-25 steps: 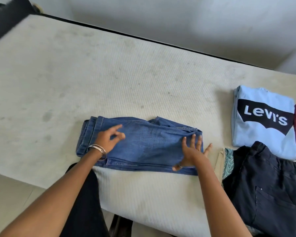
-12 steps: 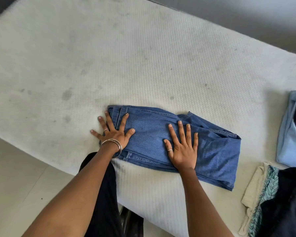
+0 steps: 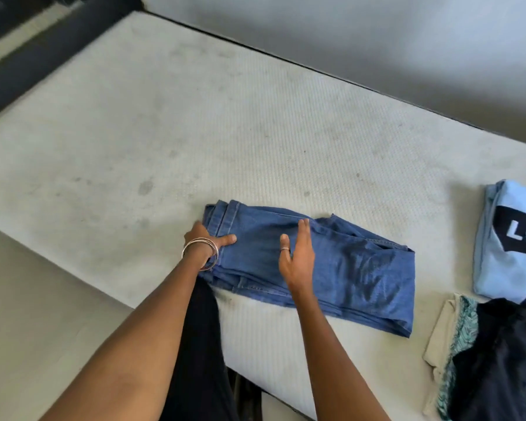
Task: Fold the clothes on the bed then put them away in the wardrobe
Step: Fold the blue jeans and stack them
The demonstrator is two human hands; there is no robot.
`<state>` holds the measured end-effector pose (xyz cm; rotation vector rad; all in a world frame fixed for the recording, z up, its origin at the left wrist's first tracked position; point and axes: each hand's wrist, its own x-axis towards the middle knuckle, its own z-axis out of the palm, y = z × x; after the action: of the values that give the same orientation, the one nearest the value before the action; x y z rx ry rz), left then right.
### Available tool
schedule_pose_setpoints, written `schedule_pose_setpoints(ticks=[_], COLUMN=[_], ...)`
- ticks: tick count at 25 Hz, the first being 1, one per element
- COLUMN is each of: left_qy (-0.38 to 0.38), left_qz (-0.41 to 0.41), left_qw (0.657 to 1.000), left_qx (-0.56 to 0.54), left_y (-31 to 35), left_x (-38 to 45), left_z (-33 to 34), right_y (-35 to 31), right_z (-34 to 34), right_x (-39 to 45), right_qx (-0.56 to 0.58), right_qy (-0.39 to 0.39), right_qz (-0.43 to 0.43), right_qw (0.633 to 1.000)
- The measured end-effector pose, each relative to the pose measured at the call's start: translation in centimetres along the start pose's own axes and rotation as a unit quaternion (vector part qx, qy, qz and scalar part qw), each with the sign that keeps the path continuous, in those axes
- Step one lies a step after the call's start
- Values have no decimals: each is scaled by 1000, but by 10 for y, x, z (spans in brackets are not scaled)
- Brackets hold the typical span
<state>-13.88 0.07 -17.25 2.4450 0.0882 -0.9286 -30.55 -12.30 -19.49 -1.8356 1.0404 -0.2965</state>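
The folded blue jeans point(image 3: 316, 262) lie flat on the bare cream mattress point(image 3: 195, 132) of the bed, near its front edge, with the waistband end at the left and the folded end at the right. The left hand point(image 3: 205, 240) sits at the waistband end: the thumb lies on top of the denim and the fingers go out of sight at the left edge of the stack, so it cannot be told whether they grip the cloth or only rest against it. Two thin metal bangles point(image 3: 199, 253) circle the left wrist. The right hand point(image 3: 296, 256) is over the middle of the jeans with its fingers straight and relaxed, grasping nothing; whether the palm touches the denim or is just above it cannot be told. A ring point(image 3: 285, 249) is on the right thumb. To the right, well apart from the jeans, a folded light blue T-shirt point(image 3: 504, 247) with a dark printed logo lies on the mattress, cut off by the picture edge. In front of it a dark garment point(image 3: 498, 360) rests on top of a beige cloth point(image 3: 439, 338) and a teal patterned cloth point(image 3: 463, 332), both showing at its left side. A dark bed frame point(image 3: 43, 53) runs along the far left end of the mattress. No container or wardrobe is in view.
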Motion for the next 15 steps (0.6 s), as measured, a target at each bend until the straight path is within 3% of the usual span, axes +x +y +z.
schedule_pose_setpoints(ticks=[2,7,9,12,15], left_qy=[-1,42,56,60,9], left_qz=[9,93,124,159,212], left_qw=[1000,992,990,980,963], left_qx=[-30,-75,-33,102,164], left_y=[7,48,72,114,153], left_x=[-3,-48,-71,-114,-160], left_z=[-14,-17,-13,4,39], right_y=[-1,28,38,41,0], right_z=[10,8,2,-17,-75], right_x=[-1,11,19,26,12], right_qx=[110,199,252,291,436], right_qy=[7,-17,-12,-110,-98], right_qz=[14,71,100,142,209], right_qw=[994,977,962,940,870])
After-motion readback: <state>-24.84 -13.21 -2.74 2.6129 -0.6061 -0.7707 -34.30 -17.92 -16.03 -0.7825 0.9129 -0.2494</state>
